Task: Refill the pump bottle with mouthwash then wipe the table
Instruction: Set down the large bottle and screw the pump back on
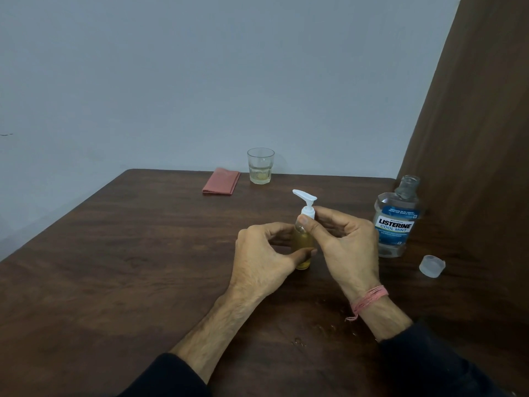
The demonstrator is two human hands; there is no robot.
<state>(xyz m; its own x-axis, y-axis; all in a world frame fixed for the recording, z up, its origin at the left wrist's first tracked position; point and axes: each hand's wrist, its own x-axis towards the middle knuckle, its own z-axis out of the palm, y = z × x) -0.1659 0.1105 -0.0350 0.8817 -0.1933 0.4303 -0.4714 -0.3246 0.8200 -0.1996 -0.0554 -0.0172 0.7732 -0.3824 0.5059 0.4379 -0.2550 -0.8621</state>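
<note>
A small clear pump bottle with yellowish liquid stands upright on the dark wooden table. My left hand grips its body. My right hand pinches the white pump collar between thumb and fingers, and the pump nozzle points left. The mouthwash bottle, uncapped and nearly drained, stands to the right. Its clear cap lies on the table in front of it. A folded pink cloth lies at the back of the table.
A drinking glass with a little yellowish liquid stands at the back edge beside the cloth. Small drops of liquid lie on the table near my wrists. A brown wooden panel rises on the right, a pale wall behind.
</note>
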